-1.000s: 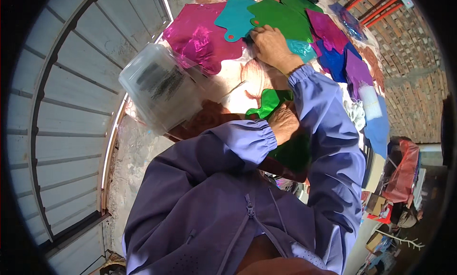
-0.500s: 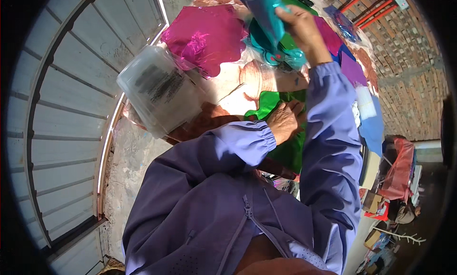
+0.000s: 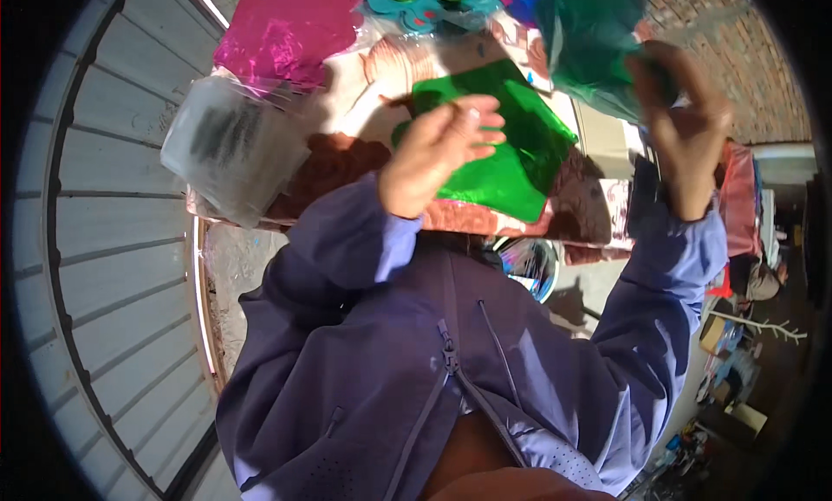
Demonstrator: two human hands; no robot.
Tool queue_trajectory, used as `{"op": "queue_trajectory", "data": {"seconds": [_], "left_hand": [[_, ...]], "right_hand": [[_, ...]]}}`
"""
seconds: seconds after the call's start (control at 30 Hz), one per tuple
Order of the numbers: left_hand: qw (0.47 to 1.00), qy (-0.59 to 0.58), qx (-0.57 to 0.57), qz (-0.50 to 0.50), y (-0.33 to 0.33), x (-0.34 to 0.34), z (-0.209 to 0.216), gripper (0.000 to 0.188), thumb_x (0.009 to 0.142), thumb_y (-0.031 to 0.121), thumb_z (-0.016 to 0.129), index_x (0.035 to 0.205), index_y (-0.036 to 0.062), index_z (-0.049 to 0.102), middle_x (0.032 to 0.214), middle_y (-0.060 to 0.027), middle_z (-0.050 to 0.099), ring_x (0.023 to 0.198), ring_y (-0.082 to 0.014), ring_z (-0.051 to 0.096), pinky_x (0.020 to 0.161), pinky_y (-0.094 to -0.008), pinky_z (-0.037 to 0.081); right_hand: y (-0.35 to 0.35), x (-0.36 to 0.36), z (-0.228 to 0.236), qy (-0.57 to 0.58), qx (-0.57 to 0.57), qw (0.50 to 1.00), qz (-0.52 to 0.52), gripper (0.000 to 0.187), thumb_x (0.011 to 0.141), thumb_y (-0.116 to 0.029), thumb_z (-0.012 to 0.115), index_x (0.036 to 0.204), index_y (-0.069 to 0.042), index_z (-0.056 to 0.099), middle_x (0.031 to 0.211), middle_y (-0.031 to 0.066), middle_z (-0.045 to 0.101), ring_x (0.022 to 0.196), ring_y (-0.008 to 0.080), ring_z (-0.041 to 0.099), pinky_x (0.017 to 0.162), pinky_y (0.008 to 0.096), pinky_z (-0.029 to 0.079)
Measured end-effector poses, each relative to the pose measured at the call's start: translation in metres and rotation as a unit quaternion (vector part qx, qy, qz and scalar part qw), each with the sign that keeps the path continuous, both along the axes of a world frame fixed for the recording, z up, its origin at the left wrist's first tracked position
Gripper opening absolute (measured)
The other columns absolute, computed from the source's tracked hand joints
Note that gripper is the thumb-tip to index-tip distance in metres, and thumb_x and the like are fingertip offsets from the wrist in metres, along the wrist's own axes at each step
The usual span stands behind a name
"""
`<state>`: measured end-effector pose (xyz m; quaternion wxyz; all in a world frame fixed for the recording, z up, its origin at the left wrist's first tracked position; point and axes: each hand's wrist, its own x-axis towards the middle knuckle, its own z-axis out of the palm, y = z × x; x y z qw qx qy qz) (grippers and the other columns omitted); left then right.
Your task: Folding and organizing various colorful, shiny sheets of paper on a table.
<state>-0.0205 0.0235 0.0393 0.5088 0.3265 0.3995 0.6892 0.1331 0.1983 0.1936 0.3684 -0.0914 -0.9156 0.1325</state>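
Head view: a clear plastic box (image 3: 234, 150) sits by the table's (image 3: 468, 217) left edge, then crinkly pink film (image 3: 286, 33), patterned cloth (image 3: 342, 159). The left hand (image 3: 438, 150), fingers loosely apart, is over shiny green film (image 3: 511, 150) near the front edge. The blurry right hand (image 3: 689, 124) meets floppy teal film (image 3: 589, 42); I can't tell if it pinches.

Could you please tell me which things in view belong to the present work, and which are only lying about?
Seemingly in the work:
shiny green sheet, below the left hand
teal-green translucent film, at the right hand

Seemingly just lying about:
magenta foil sheet
translucent plastic tub
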Motion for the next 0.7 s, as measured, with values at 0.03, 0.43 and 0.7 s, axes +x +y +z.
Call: {"op": "queue_trajectory", "data": {"seconds": [0.03, 0.43, 0.7], "left_hand": [[0.997, -0.062, -0.016, 0.034, -0.012, -0.009, 0.001, 0.047, 0.103, 0.033, 0.046, 0.136, 0.0000, 0.043, 0.122, -0.0132, 0.057, 0.107, -0.0225, 0.060, 0.092, -0.0344, 0.049], [0.935, 0.286, -0.055, 0.204, -0.047, -0.051, -0.036, 0.048, 0.093, 0.015, 0.061, 0.134, -0.0008, 0.042, 0.117, -0.0177, 0.057, 0.110, -0.0233, 0.058, 0.090, -0.0376, 0.049], [0.773, 0.611, -0.037, 0.167, -0.046, -0.041, -0.035, 0.064, 0.073, 0.003, 0.073, 0.132, 0.0001, 0.047, 0.122, -0.0181, 0.058, 0.111, -0.0332, 0.056, 0.091, -0.0391, 0.046]], "right_hand": [[-0.020, -0.009, -0.016, -0.032, -0.004, 0.999, 0.011, 0.019, 0.073, 0.004, 0.067, 0.091, 0.000, 0.064, 0.078, 0.0064, 0.066, 0.066, 0.0144, 0.062, 0.061, 0.0311, 0.050], [-0.090, -0.019, -0.170, -0.278, 0.007, 0.958, 0.068, 0.013, 0.080, -0.011, 0.066, 0.088, -0.002, 0.060, 0.081, 0.0158, 0.062, 0.070, 0.0343, 0.062, 0.058, 0.0460, 0.048], [-0.088, -0.024, -0.161, -0.252, -0.060, 0.961, 0.099, 0.037, 0.080, -0.027, 0.072, 0.103, -0.001, 0.062, 0.096, 0.0188, 0.065, 0.084, 0.0377, 0.063, 0.070, 0.0441, 0.051]]}}
